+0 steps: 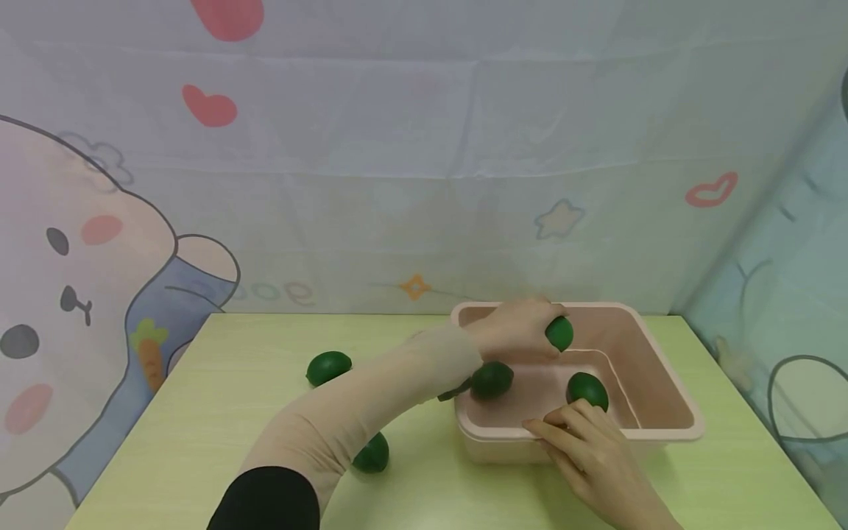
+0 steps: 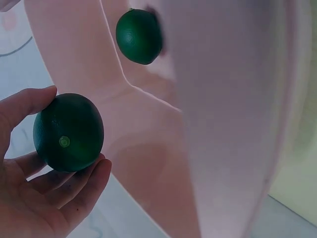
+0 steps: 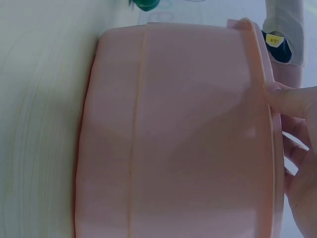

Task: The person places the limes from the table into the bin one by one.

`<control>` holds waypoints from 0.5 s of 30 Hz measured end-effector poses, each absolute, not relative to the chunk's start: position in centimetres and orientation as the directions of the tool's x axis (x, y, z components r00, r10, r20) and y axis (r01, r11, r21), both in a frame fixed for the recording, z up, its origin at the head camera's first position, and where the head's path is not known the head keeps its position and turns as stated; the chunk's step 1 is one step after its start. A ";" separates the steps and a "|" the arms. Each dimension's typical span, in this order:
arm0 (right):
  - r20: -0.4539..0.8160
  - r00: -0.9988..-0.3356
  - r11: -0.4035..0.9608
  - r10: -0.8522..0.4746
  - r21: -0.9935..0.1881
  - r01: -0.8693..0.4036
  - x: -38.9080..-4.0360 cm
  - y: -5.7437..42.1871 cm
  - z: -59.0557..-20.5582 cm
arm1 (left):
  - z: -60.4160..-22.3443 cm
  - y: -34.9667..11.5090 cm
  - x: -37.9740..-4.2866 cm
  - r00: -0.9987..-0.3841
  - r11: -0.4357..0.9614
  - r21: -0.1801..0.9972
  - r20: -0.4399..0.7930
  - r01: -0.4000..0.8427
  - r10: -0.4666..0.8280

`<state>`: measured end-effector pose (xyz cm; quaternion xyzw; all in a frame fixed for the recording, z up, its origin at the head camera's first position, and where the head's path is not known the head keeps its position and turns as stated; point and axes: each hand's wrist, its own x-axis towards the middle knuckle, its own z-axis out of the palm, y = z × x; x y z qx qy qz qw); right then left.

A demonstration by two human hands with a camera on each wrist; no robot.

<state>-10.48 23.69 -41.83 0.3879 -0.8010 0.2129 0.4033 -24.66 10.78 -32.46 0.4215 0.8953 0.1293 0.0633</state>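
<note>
A smooth pink plastic bin (image 1: 672, 433) with round corners and a thick rim stands on a pale yellow-green table (image 1: 742, 471). The table top has thin streaks, like wood. A thin line runs along the bin's walls.

The person's left hand (image 1: 520, 327) reaches over the bin from the bin's left side. Its thumb and fingers are bent around a dark green, egg-round, shiny fruit (image 1: 559, 333) and hold on to it. The thumb is on one side and the fingers are on the other, spread just as wide as the fruit. The fruit has a little pale ring on its end. It is over the bin, near the far wall.

The right hand (image 1: 592, 456) is at the bin's near side. It pinches the rim, with the thumb pressed on the outside and the fingers reaching over.

Two more fruits like it lie on the bin's floor: one green fruit near the left wall (image 1: 492, 380) and one green fruit near the right hand (image 1: 587, 391). Another two green fruits (image 1: 329, 367) lie on the table, left of the bin. The left arm's pale, wrinkly sleeve (image 1: 301, 438) hides a bit of both.
</note>
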 end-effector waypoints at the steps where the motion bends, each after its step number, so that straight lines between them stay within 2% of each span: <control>1: 0.810 -0.377 0.609 -0.449 -0.031 -0.792 -10.5 23.7 -41.8 | -32.5 10.8 -24.6 -0.637 0.612 0.284 -0.005 0.738 0.771; 15: 0.815 -0.370 0.601 -0.447 -0.032 -0.798 -10.5 23.6 -41.7 | -32.2 11.3 -24.3 -0.644 0.636 0.284 -0.078 0.718 0.761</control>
